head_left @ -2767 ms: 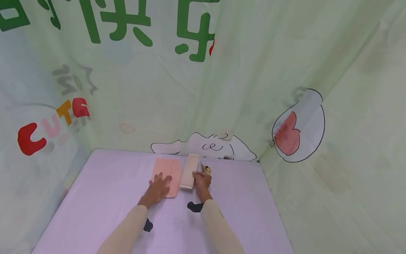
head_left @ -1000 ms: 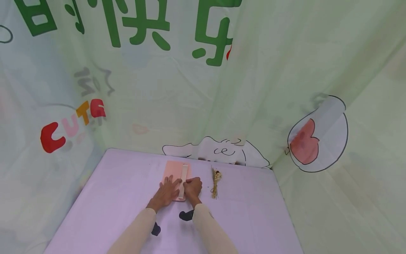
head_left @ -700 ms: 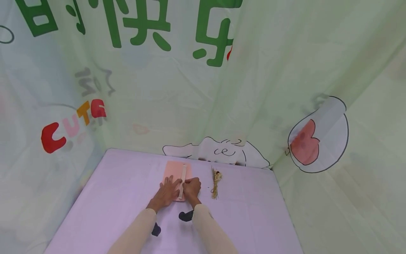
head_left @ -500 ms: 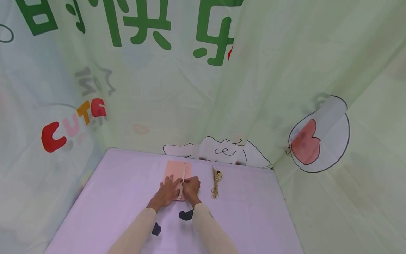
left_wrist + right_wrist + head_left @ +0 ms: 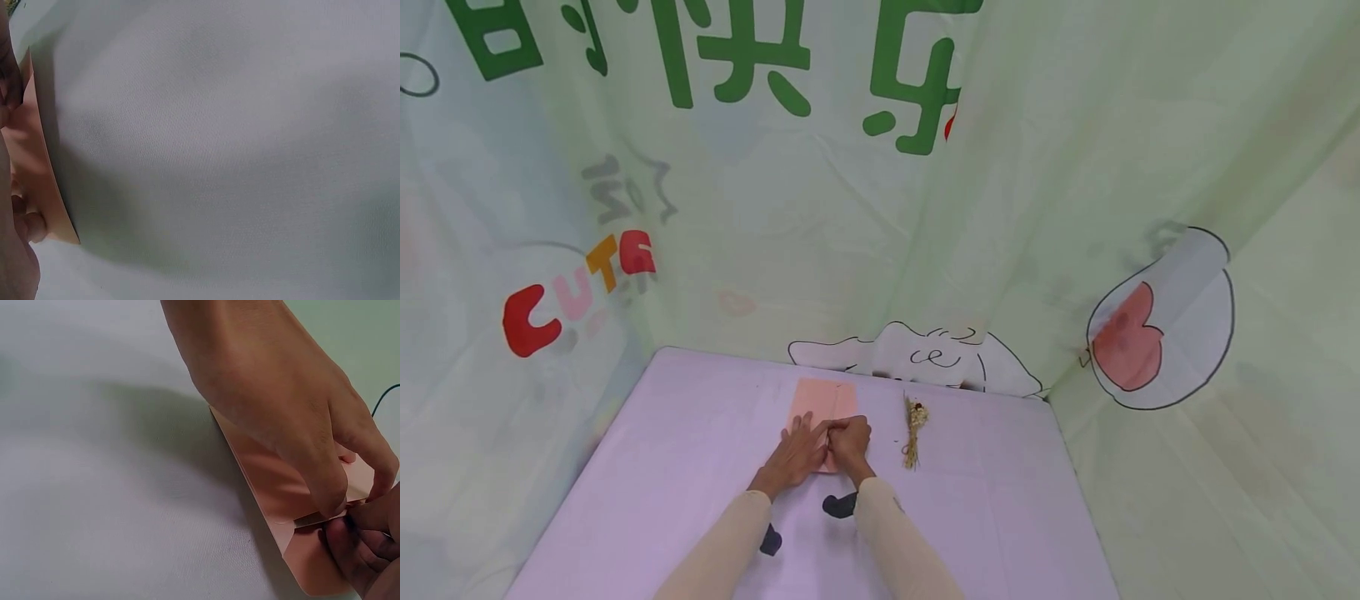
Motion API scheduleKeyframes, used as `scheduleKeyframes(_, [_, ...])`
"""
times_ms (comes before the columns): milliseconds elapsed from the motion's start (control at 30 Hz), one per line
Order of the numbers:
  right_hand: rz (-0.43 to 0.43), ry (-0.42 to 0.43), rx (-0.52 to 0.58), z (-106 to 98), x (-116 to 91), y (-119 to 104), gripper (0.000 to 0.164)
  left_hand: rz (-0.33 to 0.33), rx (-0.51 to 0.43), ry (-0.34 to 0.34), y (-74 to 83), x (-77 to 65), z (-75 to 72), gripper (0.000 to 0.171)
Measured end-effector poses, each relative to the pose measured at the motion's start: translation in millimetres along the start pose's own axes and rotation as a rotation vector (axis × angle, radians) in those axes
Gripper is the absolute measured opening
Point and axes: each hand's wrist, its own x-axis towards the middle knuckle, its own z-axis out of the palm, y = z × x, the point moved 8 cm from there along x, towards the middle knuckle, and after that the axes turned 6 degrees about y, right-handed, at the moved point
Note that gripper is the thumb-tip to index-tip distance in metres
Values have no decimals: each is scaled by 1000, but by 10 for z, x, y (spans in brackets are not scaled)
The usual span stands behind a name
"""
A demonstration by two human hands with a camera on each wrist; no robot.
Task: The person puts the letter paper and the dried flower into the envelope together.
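A flat pink paper envelope (image 5: 820, 396) lies near the back of the table. My left hand (image 5: 792, 457) rests on it with fingers spread, its forefinger reaching to the right hand. Along the envelope's right side, my right hand (image 5: 850, 446) has curled fingers and pinches the edge of a flap. In the right wrist view, the pinching hand (image 5: 269, 387) works at a slit (image 5: 307, 520) in the pink paper (image 5: 269, 481), where fingers of the left hand (image 5: 359, 550) meet it. In the left wrist view, the envelope (image 5: 31, 150) shows at the left edge, partly covered by the hands.
To the right lies a small bunch of dried flowers (image 5: 913, 433). A lilac cloth (image 5: 992, 508) covers the table. Printed curtains (image 5: 760, 250) hang behind and on both sides. Each wrist wears a dark camera mount (image 5: 840, 506).
The pale flap, first held out to the right, has folded leftward over the envelope and narrowed from view. My right hand came left with it, away from the dried flowers.
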Motion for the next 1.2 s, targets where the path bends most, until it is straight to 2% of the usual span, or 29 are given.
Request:
scheduleKeyframes(167, [4,-8,-14,52,43,41,16,-8,0,-2,-55,23,57,58])
scheduleKeyframes(433, [60,-39,0,48,99,121,17,-10,6,1,-20,57,98,58])
scheduleKeyframes(667, [57,-56,33,53,124,160,17,-25,14,-1,20,45,87,59])
scheduleKeyframes(833, [58,-62,49,80,121,184,19,-8,30,7,21,42,58,58])
scheduleKeyframes(967, [30,-60,46,50,75,101,19,12,38,14,32,35,19,55])
scheduleKeyframes(1200, [-44,-31,20,-93,-38,-132,16,-2,6,23,4,19,11,54])
